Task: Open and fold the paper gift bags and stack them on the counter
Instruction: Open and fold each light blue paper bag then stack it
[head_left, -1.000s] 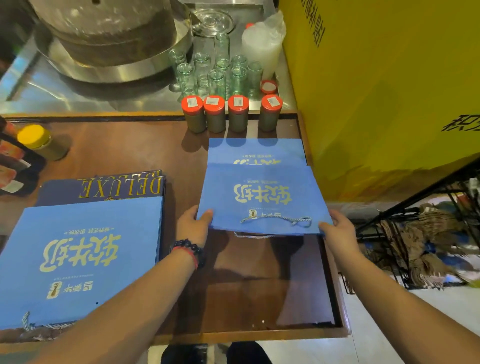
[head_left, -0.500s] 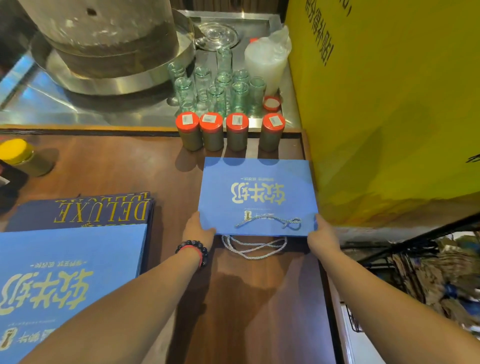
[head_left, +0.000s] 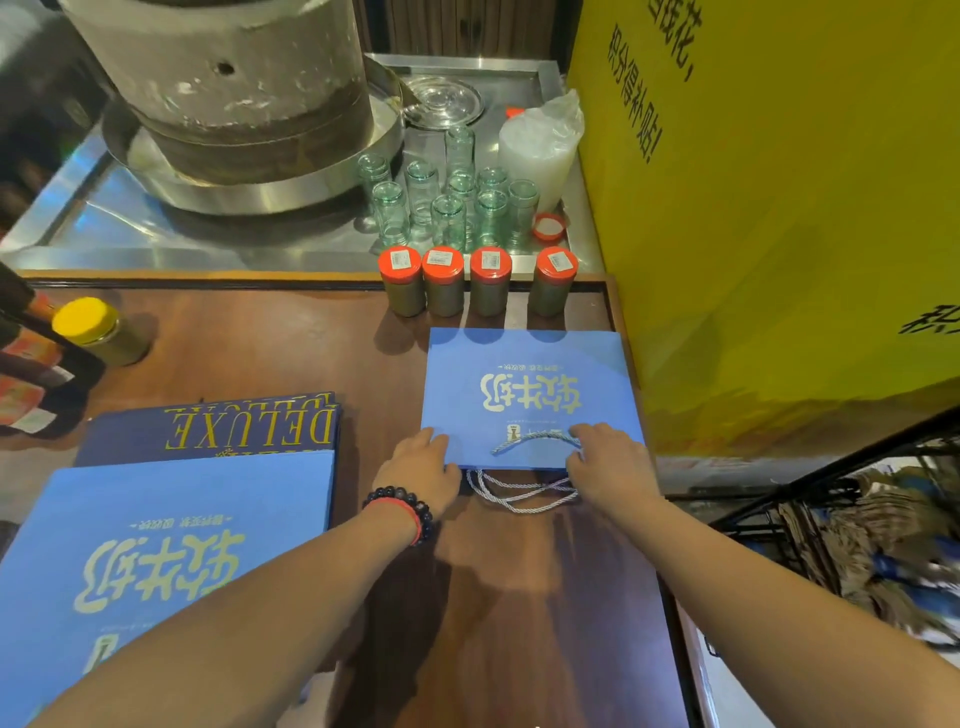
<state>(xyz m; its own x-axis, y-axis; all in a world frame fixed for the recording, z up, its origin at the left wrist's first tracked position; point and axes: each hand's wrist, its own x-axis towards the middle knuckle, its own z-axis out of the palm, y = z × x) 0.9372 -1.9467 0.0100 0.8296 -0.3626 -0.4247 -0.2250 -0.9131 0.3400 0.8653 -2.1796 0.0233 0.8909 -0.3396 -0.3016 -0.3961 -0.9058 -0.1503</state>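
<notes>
Stacking looks like the step in hand: a flat blue gift bag (head_left: 530, 397) lies on the wooden counter (head_left: 519, 597), seemingly atop another bag whose rope handles (head_left: 522, 491) trail out beneath its near edge. The left hand (head_left: 421, 467) rests on the bag's near-left corner, fingers fairly straight and pressing the paper rather than wrapping it. The right hand (head_left: 610, 467) sits at the near-right edge, fingers curled over the top rope handle (head_left: 535, 441); whether it truly pinches the cord I cannot tell. The bag stretches away from both hands toward the red-lidded jars (head_left: 478, 280). Next, I judge, comes squaring edges, tucking the handle flat, then reaching left of the grip to the large blue bags (head_left: 171, 545).
</notes>
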